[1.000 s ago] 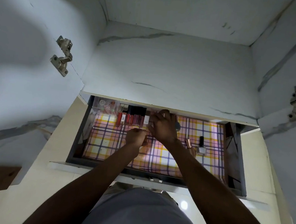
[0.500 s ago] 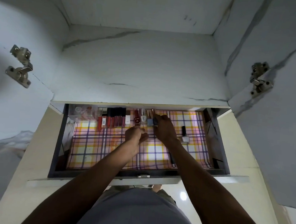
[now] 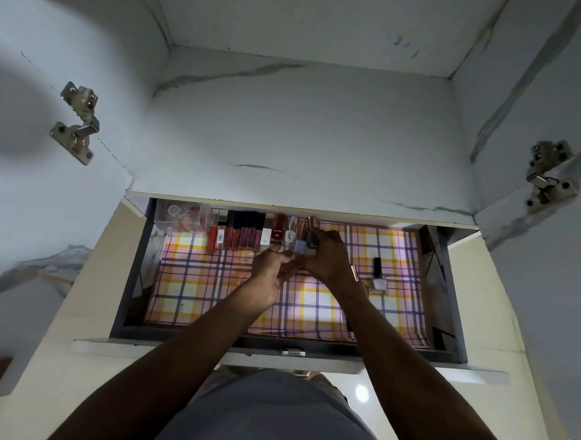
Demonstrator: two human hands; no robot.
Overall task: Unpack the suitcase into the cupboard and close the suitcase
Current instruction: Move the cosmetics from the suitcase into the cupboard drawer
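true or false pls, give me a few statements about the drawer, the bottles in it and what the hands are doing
1. The drawer is pulled open. True.
2. Its floor is lined with a plain white sheet. False: the liner is checked in yellow, pink and purple.
3. The right hand grips a small dark-capped bottle at the end of the back row. True.
4. A nail polish bottle stands alone to the right of the hands. True.
5. The clear box sits in the drawer's right back corner. False: left back corner.
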